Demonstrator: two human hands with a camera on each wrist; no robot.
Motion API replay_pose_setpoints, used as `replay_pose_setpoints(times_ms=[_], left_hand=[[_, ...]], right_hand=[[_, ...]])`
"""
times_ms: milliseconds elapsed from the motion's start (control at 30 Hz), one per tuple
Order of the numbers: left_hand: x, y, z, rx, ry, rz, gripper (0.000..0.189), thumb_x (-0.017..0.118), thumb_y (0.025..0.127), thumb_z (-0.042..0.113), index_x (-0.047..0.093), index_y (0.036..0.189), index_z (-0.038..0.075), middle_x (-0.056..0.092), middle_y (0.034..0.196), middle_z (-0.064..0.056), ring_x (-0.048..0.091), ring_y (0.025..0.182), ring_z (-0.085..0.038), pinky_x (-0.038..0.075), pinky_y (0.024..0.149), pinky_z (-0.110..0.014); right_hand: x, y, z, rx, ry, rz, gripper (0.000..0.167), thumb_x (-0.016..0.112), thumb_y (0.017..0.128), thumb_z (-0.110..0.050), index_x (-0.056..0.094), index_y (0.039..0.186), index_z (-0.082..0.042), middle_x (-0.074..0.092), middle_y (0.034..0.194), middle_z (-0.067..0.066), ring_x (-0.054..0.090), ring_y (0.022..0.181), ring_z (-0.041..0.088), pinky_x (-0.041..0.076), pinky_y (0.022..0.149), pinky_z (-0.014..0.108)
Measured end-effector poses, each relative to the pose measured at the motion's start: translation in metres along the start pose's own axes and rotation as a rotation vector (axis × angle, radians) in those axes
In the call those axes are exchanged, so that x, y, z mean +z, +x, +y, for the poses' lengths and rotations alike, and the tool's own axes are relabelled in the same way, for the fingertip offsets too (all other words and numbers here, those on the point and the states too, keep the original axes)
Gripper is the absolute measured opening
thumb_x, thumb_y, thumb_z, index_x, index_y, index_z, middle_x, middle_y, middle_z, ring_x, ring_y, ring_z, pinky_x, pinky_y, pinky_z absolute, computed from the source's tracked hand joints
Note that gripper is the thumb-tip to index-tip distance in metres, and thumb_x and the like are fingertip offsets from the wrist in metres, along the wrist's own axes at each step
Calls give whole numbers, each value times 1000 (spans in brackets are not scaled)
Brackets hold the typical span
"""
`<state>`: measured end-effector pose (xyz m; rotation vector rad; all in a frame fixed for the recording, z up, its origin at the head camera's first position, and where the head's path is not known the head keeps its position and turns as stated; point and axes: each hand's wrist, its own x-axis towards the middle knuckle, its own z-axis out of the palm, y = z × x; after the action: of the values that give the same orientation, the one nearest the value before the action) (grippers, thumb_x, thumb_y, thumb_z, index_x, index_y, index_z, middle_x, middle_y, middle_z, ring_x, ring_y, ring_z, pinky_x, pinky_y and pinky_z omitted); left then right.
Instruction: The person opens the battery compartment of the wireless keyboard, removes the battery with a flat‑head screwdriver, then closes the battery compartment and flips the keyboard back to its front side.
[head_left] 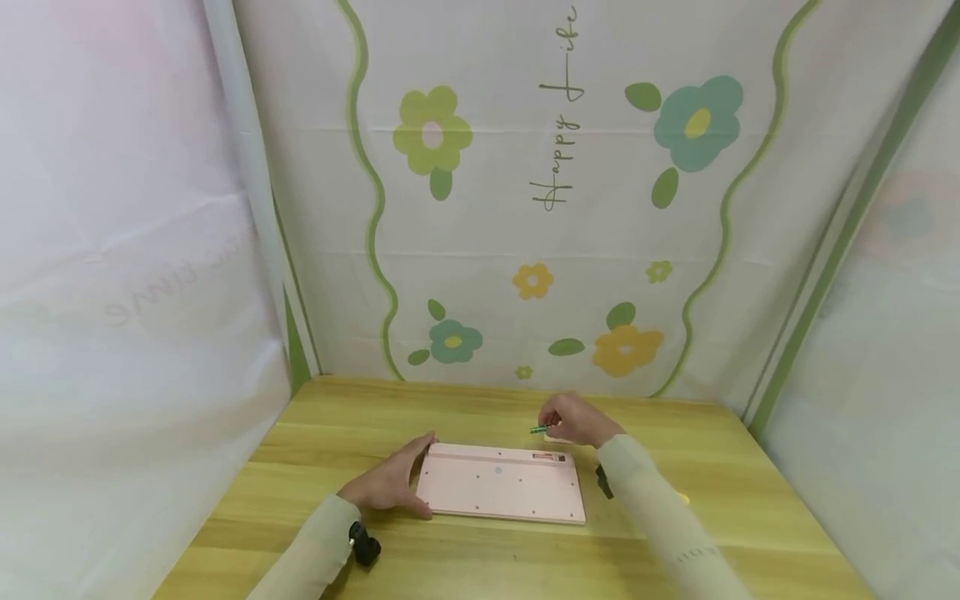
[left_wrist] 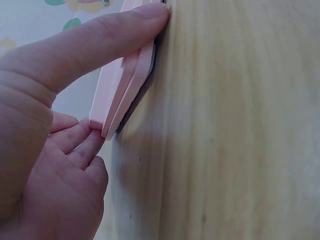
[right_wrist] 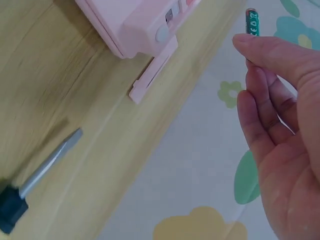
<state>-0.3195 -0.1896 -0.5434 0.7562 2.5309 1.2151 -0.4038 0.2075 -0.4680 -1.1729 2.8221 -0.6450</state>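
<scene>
A pink keyboard point(head_left: 495, 487) lies on the wooden table with its screwed underside up. My left hand point(head_left: 390, 482) grips its left end, thumb at the near corner and fingers at the far one. In the left wrist view, the thumb presses along the keyboard's edge point(left_wrist: 112, 100). Past the keyboard's far right corner, my right hand point(head_left: 573, 419) pinches a small green battery point(right_wrist: 252, 25) between thumb and fingers, its end sticking out. The battery slot point(head_left: 547, 457) near that corner is uncovered. Its slim pink cover point(right_wrist: 150, 77) lies on the table beside the keyboard.
A screwdriver point(right_wrist: 50, 159) with a metal shaft and dark collar lies on the table to the right of the keyboard. Something small and yellow point(head_left: 684, 498) peeks out beside the right sleeve. A flowered cloth point(head_left: 495, 208) hangs behind the table's back edge, with more cloth at both sides.
</scene>
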Motion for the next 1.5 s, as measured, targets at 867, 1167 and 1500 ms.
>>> replay_pose_setpoints(times_ms=[867, 1167, 1500], left_hand=[[5, 4, -1, -3, -5, -2, 137, 99, 71, 37, 11, 170, 4, 19, 176, -18, 17, 164, -41, 17, 130, -66], [4, 4, -2, 1, 0, 1, 136, 99, 71, 36, 11, 169, 3, 19, 176, -20, 17, 163, -43, 17, 129, -67], [4, 0, -2, -7, -7, 5, 136, 99, 71, 34, 11, 169, 2, 19, 176, -20, 16, 163, -44, 17, 129, -68]], right_hand=[[47, 18, 25, 373, 241, 14, 16, 77, 89, 4, 80, 90, -12, 72, 89, 0, 64, 81, 17, 58, 74, 32], [49, 18, 26, 380, 216, 18, 12, 80, 89, 0, 81, 93, -11, 73, 88, -2, 65, 81, 15, 58, 75, 32], [30, 8, 29, 269, 184, -1, 19, 78, 93, -3, 78, 113, 0, 77, 107, 10, 69, 93, 17, 62, 84, 39]])
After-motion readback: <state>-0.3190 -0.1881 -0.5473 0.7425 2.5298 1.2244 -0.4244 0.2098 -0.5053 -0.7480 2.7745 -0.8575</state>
